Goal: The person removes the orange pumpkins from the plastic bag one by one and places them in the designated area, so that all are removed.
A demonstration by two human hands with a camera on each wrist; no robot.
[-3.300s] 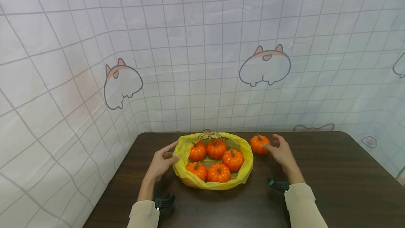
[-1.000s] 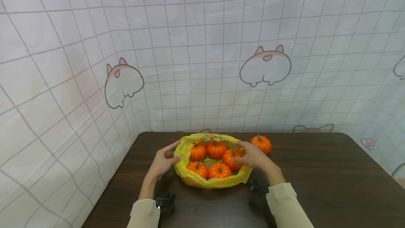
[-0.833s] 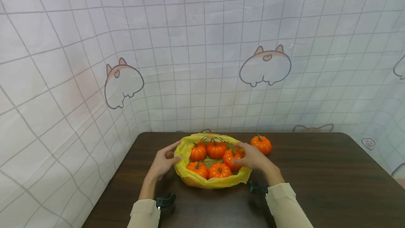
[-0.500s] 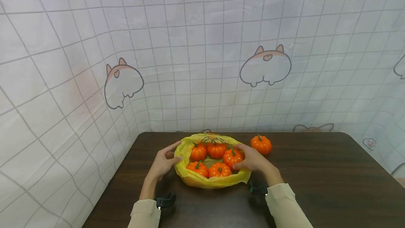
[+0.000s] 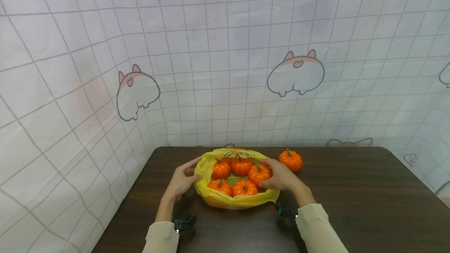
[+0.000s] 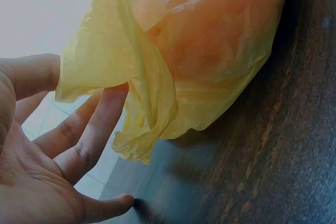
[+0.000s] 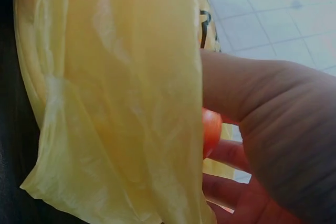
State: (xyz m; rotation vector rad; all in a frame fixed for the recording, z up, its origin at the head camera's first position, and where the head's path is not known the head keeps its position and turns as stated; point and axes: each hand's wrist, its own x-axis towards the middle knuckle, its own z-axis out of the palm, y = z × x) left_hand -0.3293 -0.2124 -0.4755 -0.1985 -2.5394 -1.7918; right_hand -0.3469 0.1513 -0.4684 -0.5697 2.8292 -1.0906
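Toward the far edge of the tabletop (image 5: 351,206), left of its middle, we have a yellow bag (image 5: 233,203) sitting wide open, its mouth tipped our way. Both hands are on the job! We see the left hand (image 5: 180,182) pinching the bag's left rim between thumb and fingers, one finger sticking out clear of the plastic. Over on the other side, we find the right hand (image 5: 283,175) reaching past the right rim, thumb and fingers curved around the rightmost pumpkin (image 5: 259,173) inside. We count four more pumpkins (image 5: 245,187) in there, stems showing, two up front and two at the back. And just right of the bag, close to the tabletop's far edge, we spot a loose pumpkin (image 5: 291,161), stem up. Behind it all, we get a checked sheet (image 5: 228,69) with cartoon animals.
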